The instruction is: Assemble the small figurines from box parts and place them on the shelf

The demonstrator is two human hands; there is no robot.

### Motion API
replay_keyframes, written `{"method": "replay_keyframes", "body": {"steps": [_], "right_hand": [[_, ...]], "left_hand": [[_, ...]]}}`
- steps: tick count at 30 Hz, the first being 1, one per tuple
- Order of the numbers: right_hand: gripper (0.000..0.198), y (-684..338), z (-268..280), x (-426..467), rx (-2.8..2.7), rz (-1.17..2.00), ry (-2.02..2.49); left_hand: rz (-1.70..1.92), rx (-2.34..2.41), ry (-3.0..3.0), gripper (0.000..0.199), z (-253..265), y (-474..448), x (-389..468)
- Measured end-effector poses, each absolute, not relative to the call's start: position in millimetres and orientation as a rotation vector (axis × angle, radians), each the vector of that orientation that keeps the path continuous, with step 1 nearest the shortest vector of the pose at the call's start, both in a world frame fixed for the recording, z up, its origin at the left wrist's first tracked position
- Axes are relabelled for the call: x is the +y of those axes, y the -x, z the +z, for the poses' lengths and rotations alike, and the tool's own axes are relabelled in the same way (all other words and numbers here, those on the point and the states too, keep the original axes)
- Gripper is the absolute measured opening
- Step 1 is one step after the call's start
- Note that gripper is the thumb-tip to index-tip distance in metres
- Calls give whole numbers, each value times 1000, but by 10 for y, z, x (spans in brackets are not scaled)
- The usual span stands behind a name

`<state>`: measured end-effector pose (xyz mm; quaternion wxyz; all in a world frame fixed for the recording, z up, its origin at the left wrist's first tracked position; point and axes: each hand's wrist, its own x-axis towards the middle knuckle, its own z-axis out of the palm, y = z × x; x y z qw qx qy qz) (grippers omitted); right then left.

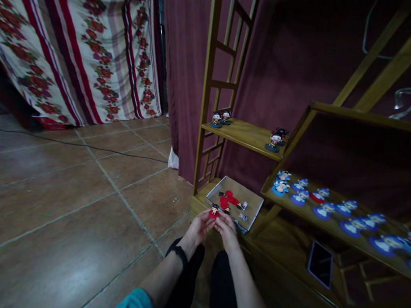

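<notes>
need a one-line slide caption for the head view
Left hand and right hand hold a red figurine near a shallow box of more figurines, below a wooden shelf.

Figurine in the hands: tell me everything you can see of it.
The figurine is small, with a black top, pale face and red lower part; it looks like plastic. It is upright, held between the left hand and right hand, by the near edge of the box. The hands partly hide its underside; finer detail is unclear.

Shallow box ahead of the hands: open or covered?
Open: the box has no lid over it, and red figurines show inside.
</notes>
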<state>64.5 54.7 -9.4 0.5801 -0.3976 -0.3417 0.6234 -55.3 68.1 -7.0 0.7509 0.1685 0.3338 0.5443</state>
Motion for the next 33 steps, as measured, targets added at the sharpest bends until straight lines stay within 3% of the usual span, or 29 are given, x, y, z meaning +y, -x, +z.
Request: {"method": "replay_keyframes", "body": {"steps": [33], "right_hand": [[41, -676, -163, 564, -738, 1499, 971]], "left_hand": [[1248, 760, -356, 24, -61, 571, 680]]}}
